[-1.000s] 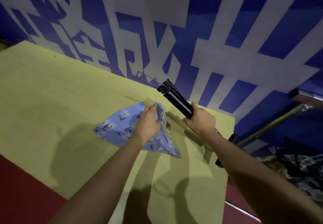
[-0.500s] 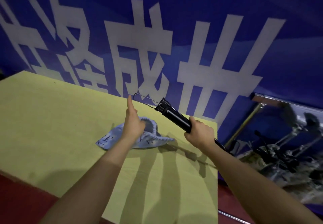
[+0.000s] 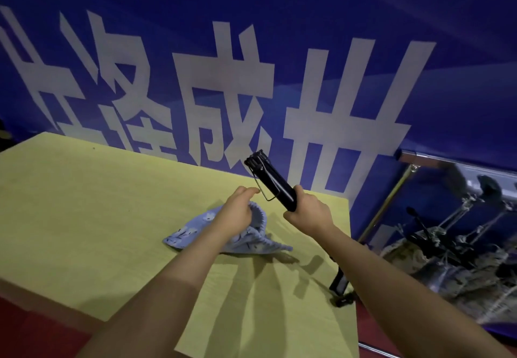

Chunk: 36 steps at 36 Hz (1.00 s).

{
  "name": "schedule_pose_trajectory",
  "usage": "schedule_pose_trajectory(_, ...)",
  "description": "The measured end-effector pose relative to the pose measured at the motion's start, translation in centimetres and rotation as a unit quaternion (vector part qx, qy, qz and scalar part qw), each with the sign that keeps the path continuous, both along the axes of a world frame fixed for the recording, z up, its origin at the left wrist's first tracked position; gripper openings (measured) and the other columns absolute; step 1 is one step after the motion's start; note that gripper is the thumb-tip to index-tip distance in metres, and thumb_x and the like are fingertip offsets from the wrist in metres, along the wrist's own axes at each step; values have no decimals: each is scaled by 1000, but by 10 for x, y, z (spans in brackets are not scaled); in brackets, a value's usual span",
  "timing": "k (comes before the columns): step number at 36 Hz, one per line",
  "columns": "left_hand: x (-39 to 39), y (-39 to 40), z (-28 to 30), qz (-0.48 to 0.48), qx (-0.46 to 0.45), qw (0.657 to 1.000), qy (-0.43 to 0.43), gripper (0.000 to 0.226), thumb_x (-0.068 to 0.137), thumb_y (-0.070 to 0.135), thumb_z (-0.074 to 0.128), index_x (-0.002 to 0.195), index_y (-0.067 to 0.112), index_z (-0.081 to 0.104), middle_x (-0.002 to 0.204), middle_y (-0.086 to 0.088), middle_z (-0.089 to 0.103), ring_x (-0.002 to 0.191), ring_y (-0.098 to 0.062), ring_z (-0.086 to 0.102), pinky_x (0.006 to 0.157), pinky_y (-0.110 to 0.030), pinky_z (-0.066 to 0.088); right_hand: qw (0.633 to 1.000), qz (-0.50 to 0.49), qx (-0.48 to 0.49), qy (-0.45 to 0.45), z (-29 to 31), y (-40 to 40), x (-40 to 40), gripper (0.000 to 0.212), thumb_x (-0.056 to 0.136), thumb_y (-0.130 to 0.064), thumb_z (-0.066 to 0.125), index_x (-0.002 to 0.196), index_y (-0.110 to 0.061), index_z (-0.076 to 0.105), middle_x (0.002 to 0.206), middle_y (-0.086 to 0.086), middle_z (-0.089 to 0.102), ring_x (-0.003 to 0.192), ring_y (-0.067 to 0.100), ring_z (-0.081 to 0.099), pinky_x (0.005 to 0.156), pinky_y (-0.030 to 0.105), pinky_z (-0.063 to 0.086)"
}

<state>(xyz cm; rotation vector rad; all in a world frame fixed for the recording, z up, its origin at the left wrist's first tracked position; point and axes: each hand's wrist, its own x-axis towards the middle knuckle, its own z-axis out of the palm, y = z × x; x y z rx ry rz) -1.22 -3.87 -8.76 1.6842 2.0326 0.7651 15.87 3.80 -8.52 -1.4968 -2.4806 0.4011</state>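
Observation:
My right hand [image 3: 307, 212] grips a folded black umbrella [image 3: 272, 183] around its middle, tip end raised toward the wall. A thin metal wire loop [image 3: 263, 191] hangs from its upper end. The handle end [image 3: 340, 285] pokes out below my right forearm. A light blue floral fabric sleeve [image 3: 246, 238] with an elastic opening lies on the yellow table [image 3: 84, 217]. My left hand [image 3: 237, 212] holds the sleeve's gathered opening, fingers curled into the cloth, just left of the umbrella.
A blue banner with large white characters [image 3: 223, 92] hangs right behind the table. To the right stand a metal rail [image 3: 391, 198] and dark equipment stands [image 3: 447, 231]. Red floor [image 3: 33, 329] shows at the lower left, beside the table's near edge.
My left hand, raised with a finger pointing up half a second ago, has dropped back onto the sleeve opening. The umbrella tip has tilted up and the wire loop now hangs down beside it.

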Motion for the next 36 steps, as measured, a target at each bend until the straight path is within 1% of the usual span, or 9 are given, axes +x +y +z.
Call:
schedule_pose_trajectory(6,-8,2,9,117,33,992,37,13,90,-5,43,101,2,45,110,-17,43,82,-37,52,74,-45,44,999,18,-12,49,1,0,6,45,80,-33,63,119,-21,43,98,3,64,79,25,62,63,32,51)
schedule_pose_trajectory(10,-20,0,8,121,49,991,38,19,86,-8,39,81,4,52,97,-13,44,79,-32,52,73,-40,45,996,51,-43,52,0,-3,17,45,76,-35,67,115,-24,47,94,3,64,78,27,61,64,32,50)
schedule_pose_trajectory(13,-25,1,8,129,28,990,50,25,91,-5,42,101,-2,64,113,-15,50,99,-35,55,84,-35,43,994,82,-60,44,-3,-7,19,39,75,-36,66,108,-26,50,89,3,64,77,28,59,65,34,48)
schedule_pose_trajectory(16,-26,-1,9,103,30,994,24,40,90,-10,41,126,-1,53,134,-13,46,116,-33,50,92,-32,40,990,101,-81,47,-6,-13,18,36,74,-31,66,107,-25,53,86,2,64,75,26,58,63,32,46)
schedule_pose_trajectory(20,-31,-7,7,60,58,994,-65,58,83,-19,42,134,6,49,140,-5,40,127,-22,42,95,-15,31,987,116,-108,35,-9,-18,14,38,73,-30,67,108,-27,56,87,0,63,76,23,58,63,31,45)
schedule_pose_trajectory(23,-35,-12,8,42,55,991,-110,57,86,-16,46,139,6,43,143,-3,35,124,-11,39,96,-9,26,984,126,-121,21,-10,-19,13,40,73,-30,67,112,-28,57,90,-2,64,78,21,59,64,31,46)
schedule_pose_trajectory(30,-46,-22,1,-37,2,999,10,76,83,-16,47,148,20,29,151,7,23,134,-20,30,112,-34,32,983,141,-73,-91,-9,-18,4,37,76,-35,61,111,-25,57,86,-1,61,78,24,58,54,25,37)
schedule_pose_trajectory(33,-39,-28,4,-41,-14,998,55,83,80,-21,37,149,21,23,153,10,18,129,-21,27,108,-30,33,977,144,-34,-155,-10,-18,-3,33,77,-34,58,108,-22,57,83,2,58,74,27,57,57,28,41)
schedule_pose_trajectory(36,-27,-32,4,-65,-13,994,85,82,79,-21,34,149,21,24,154,8,17,126,-21,26,106,-24,27,965,156,12,-209,-9,-19,-12,32,81,-29,56,110,-17,54,92,6,62,74,28,56,60,30,43)
